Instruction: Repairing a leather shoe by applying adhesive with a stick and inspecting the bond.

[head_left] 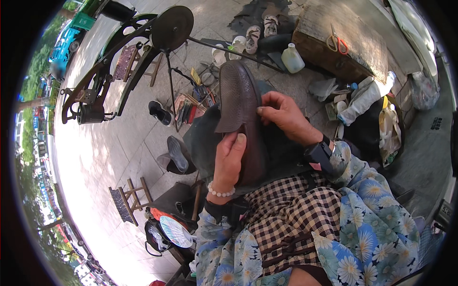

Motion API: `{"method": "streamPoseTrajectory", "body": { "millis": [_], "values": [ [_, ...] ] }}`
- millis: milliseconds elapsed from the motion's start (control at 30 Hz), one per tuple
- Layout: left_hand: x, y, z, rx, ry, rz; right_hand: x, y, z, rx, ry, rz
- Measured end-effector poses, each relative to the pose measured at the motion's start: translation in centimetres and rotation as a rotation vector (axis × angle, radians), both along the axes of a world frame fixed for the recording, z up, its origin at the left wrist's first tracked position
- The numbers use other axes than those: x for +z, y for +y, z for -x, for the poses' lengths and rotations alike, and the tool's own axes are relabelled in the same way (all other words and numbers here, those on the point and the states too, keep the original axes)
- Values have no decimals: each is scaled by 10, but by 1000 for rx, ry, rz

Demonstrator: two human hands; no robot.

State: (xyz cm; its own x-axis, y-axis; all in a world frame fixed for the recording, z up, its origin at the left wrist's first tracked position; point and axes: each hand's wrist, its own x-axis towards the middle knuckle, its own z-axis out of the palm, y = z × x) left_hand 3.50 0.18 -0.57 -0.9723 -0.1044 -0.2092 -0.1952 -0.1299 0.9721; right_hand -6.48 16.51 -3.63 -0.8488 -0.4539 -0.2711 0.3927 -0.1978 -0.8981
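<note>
A dark brown perforated leather shoe [234, 97] stands over my lap with its toe pointing away from me. My left hand [229, 162] grips it at the opening, the thumb lying along the edge of the upper. At the shoe's right side, my right hand [286, 117] has its thumb and forefinger pinched together close to the sole edge. Whatever may be between those fingertips is too small to make out. Beneath the shoe, a dark cloth [202, 143] covers my knees, above a checkered apron [291, 205].
A black hand-cranked sewing machine [171, 28] stands ahead on the left. Tools [205, 93] lie beyond my knees. A wooden box [343, 38] bears orange-handled scissors [337, 44]; a plastic jug [292, 58] stands beside it. Left are loose shoes [177, 155], a folding stool [129, 200] and a fan [175, 231].
</note>
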Motion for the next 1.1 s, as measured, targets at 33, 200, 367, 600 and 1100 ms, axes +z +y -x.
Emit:
{"method": "streamPoseTrajectory", "body": {
  "millis": [33,200,367,600,1100],
  "values": [
    [1,-1,3,60,-178,-468,0,0,-1,10,2,-6],
    [4,5,20,-68,-35,-334,4,2,-3,45,-12,22],
    [13,12,32,-57,-14,-182,-5,6,-1,34,4,60],
    [13,13,34,15,-60,-66,-9,7,1,55,52,47],
    [4,18,32,75,-27,-67,-11,5,1,65,90,29]
  ]
}}
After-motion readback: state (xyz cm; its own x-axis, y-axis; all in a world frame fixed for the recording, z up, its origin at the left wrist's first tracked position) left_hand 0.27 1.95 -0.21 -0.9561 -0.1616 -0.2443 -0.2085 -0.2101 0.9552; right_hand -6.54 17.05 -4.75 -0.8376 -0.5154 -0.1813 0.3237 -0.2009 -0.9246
